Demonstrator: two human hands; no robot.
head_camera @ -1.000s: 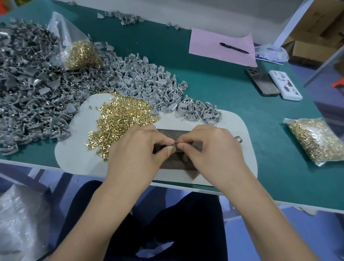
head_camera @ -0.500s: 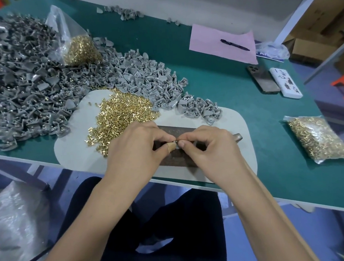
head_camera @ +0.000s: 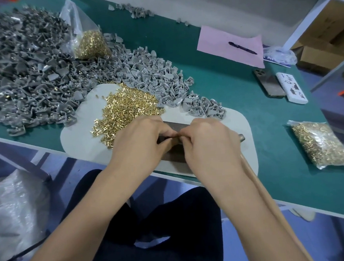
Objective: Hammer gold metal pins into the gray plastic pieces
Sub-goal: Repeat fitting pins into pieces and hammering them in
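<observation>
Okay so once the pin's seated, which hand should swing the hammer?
Probably the right hand. The hammer lies along that forearm, its head poking out beside the right hand. The left hand sits nearer the loose pins, so it suits steadying the piece.

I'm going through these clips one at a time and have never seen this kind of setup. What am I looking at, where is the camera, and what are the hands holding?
There is no machine here: a person works with bare hands, and the one camera sits on their head, looking forward and down. The left hand and right hand meet fingertip to fingertip over a dark metal block on a pale mat, pinching something too small to make out. A hammer lies under the right forearm. On the green table lie a big heap of gray plastic pieces, a loose pile of gold pins, two bags of pins, a pink sheet with a pen, and a phone.
</observation>
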